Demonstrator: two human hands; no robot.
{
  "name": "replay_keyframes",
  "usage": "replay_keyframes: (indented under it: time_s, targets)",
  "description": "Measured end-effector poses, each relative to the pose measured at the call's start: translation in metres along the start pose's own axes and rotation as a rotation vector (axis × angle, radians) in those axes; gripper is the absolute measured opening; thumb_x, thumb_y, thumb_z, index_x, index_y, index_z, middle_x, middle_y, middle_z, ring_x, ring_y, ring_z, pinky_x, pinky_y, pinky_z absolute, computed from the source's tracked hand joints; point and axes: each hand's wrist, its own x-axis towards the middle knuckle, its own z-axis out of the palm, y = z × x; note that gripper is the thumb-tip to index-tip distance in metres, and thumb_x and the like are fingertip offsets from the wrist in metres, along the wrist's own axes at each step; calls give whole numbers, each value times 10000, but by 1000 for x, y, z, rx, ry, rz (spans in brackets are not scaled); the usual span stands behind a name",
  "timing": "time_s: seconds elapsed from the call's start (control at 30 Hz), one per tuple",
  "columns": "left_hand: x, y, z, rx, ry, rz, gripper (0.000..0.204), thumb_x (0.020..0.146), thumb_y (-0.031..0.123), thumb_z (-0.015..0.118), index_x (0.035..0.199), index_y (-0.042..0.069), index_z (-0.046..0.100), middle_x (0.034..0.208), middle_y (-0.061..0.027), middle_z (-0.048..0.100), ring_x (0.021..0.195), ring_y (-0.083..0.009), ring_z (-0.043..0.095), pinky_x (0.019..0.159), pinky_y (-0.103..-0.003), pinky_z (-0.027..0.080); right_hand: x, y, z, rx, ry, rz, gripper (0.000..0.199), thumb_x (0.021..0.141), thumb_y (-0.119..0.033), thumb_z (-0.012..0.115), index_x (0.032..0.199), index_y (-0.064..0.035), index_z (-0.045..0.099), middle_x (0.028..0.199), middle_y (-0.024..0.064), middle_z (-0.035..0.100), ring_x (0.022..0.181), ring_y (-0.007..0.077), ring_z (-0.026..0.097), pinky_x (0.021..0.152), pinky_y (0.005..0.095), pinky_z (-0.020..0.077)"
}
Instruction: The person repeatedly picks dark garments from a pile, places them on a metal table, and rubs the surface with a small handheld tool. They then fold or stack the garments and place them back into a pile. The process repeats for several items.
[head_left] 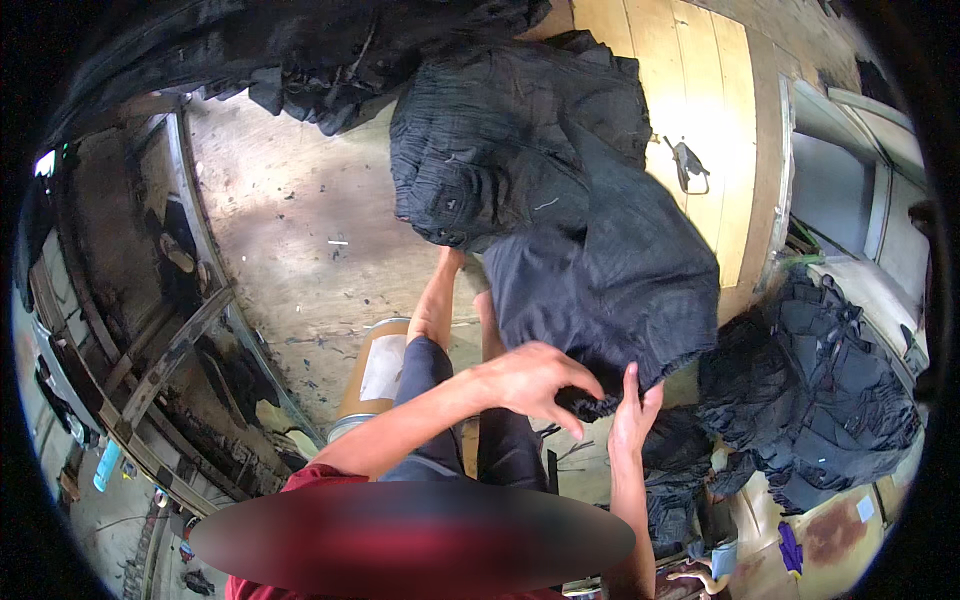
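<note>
Garment (pixel 600 270) hangs in front of the person, over the floor (pixel 290 240). Left hand (pixel 535 380) and right hand (pixel 632 415) at its lower hem, left beside right. Cardboard tube (pixel 375 375) left of the legs. Clothes pile (pixel 810 390) to the right. More clothes (pixel 340 60) behind, beyond the garment.
</note>
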Motion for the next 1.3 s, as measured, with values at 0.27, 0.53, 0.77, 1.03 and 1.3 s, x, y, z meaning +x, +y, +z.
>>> replay_keyframes:
  time_s: [0.27,0.53,0.77,1.03,1.3]
  targets:
    - [-55,-232,-102,-111,1788,-1034,944,725,331,981,1422,64,403,1307,-154,552,944,-212,604,757,-341,528,-51,58,-74,-36,62,187,514,1065,-292,648,1448,33,536,1377,94,606,1250,199,560,1107,328,403]
    - [-93,-296,-121,-175,1825,-898,797,663,190,1018,1297,18,567,1026,-81,724,805,-186,657,758,-322,529,-71,59,-53,-302,-85,16,680,1080,-203,575,1613,47,235,1623,234,372,1480,321,390,1237,392,257]
    - [-154,-262,-198,-209,1747,-699,358,764,92,943,1067,19,767,1008,-32,777,844,-143,672,835,-278,507,-59,30,-61,-394,89,-234,730,1063,-76,523,1675,-20,128,1731,200,182,1594,313,194,1286,405,134]
    - [-139,-267,-198,-708,1648,-707,426,882,263,870,1225,122,660,1121,-45,729,948,-244,722,757,-430,583,-18,76,0,-40,-157,-279,312,1111,-59,433,1301,22,667,1318,125,690,1194,180,609,1059,302,422]
    - [-171,-300,-234,-751,1201,-778,361,1032,391,670,1263,114,669,1223,-46,734,1076,-207,711,945,-437,573,34,175,113,73,-51,-417,339,1105,-54,435,1354,75,626,1386,174,666,1273,236,612,1108,345,426]
